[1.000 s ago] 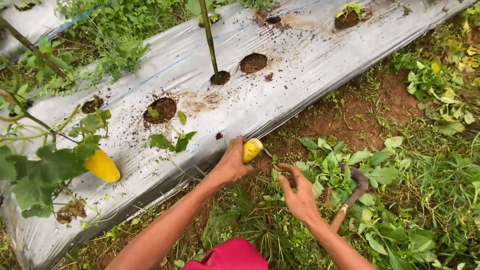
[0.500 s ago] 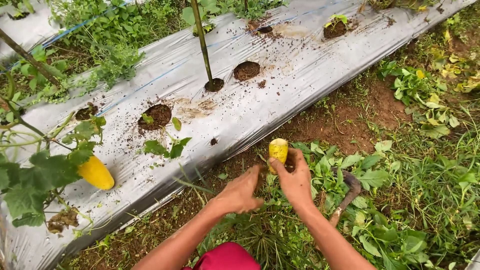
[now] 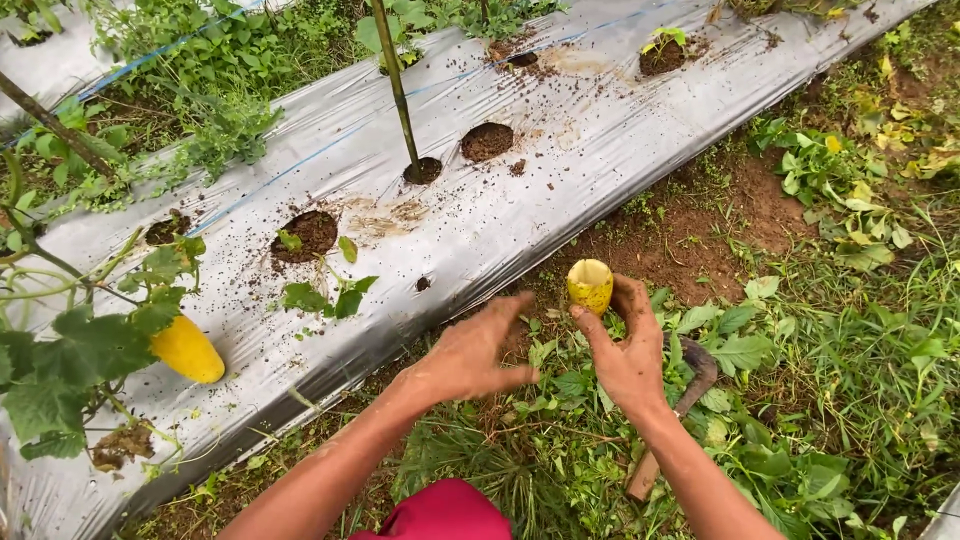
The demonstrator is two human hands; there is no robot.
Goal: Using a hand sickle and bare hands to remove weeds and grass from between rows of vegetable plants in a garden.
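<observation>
Yellow fruit [image 3: 590, 286] passed from left hand [image 3: 470, 355] to right hand [image 3: 625, 350], pinched upright over weeds beside mulch sheet [image 3: 620, 140]; left now spread, empty, just beside.

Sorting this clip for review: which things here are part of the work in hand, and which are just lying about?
In hand:
- right hand holding a cut yellow fruit piece
- left hand, open and empty, close beside it

Lying about:
- hand tool with wooden handle in the weeds under the right hand
- whole yellow fruit on the vine
- silver mulch sheet with planting holes
- bamboo stake
</observation>
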